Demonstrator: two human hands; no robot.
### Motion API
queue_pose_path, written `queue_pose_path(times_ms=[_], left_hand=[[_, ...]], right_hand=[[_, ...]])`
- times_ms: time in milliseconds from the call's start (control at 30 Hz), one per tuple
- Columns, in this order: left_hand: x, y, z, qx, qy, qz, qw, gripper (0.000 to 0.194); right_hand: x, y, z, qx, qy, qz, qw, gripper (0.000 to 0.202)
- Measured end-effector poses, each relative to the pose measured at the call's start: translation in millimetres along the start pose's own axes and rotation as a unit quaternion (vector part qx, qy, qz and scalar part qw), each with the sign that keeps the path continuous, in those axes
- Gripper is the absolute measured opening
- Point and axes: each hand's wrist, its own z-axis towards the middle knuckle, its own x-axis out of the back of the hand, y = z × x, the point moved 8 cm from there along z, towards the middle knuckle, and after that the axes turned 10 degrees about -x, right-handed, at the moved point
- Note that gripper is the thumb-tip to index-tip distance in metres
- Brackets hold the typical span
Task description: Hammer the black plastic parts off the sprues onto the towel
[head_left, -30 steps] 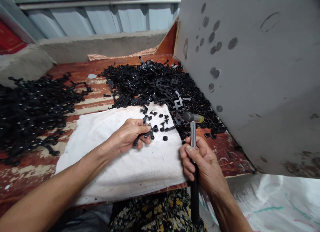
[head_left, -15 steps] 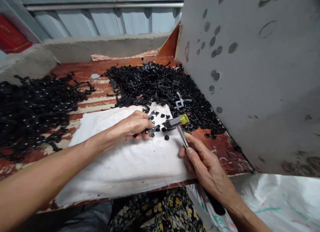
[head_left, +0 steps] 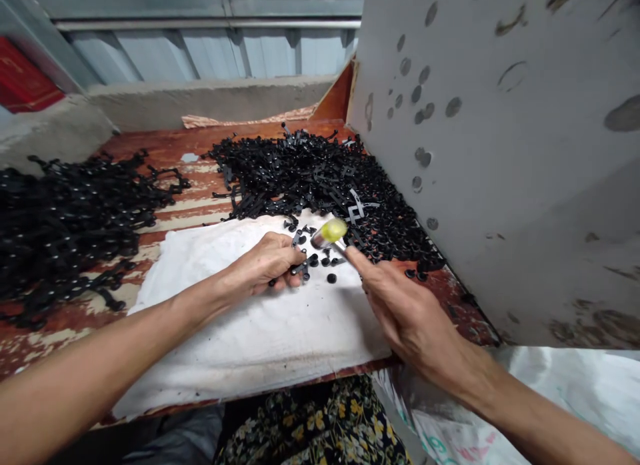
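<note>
On the white cloth (head_left: 220, 345), my left hand (head_left: 273, 261) is closed on a small black part (head_left: 299, 268) with round knobs. My right hand (head_left: 400, 298) grips a hammer (head_left: 333, 231) with a yellow tip, its head tilted just above and right of my left fingertips. The yellow tip is blurred. Several loose black round pieces lie around the hammer head, among them a round cap (head_left: 331, 278) on the cloth. Much of the held part is hidden by my fingers.
A large heap of black parts (head_left: 290, 165) lies behind the cloth, with a grey piece (head_left: 356, 208) on it. Another black heap (head_left: 65, 218) is at the left. A spotted grey panel (head_left: 500, 185) stands at the right. A red object (head_left: 25, 78) sits at the back left.
The hammer has moved left towards my left hand, its yellow tip turned more to the camera. My right hand has turned over and moved forward. My left hand keeps its hold.
</note>
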Motion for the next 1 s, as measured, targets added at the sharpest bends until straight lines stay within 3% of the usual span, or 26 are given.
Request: queue_pose_path(times_ms=[100, 233, 333, 500, 633, 833, 933, 1000], left_hand=[[-1.5, -1.1, -1.0, -0.013, -0.001, -0.012, 1.000, 0.018], [-2.2, -0.5, -3.6, -0.007, 0.010, -0.020, 1.000, 0.019], [-3.0, 0.1, -5.3, 0.001, 0.011, -0.015, 1.000, 0.021], [-2.5, -2.8, -6.7, 0.006, 0.020, -0.012, 1.000, 0.021], [-3.9, -1.0, -7.7, -0.002, 0.021, -0.010, 1.000, 0.026], [-5.3, 2.7, -10.9, 0.001, 0.020, -0.005, 1.000, 0.025], [-5.4, 5.1, -12.5, 0.003, 0.018, -0.018, 1.000, 0.024], [-3.9, 7.9, -13.2, 0.008, 0.032, -0.060, 0.998, 0.021]], right_hand=[[8.1, -2.8, -1.8, 0.008, 0.053, 0.022, 0.998, 0.075], [-10.5, 0.2, -0.1, -0.003, -0.027, -0.028, 0.999, 0.071], [-1.9, 1.5, 1.9, -0.015, 0.021, 0.018, 1.000, 0.072], [-13.6, -1.1, 0.9, 0.004, -0.044, -0.034, 0.998, 0.071], [-9.5, 5.2, -2.2, -0.024, 0.004, -0.009, 1.000, 0.079], [-28.0, 18.1, -2.3, -0.047, -0.092, -0.058, 0.993, 0.078], [-20.9, 18.0, -0.3, -0.052, -0.084, 0.008, 0.995, 0.065], [-6.1, 19.6, 0.4, -0.077, -0.023, 0.098, 0.992, 0.055]])
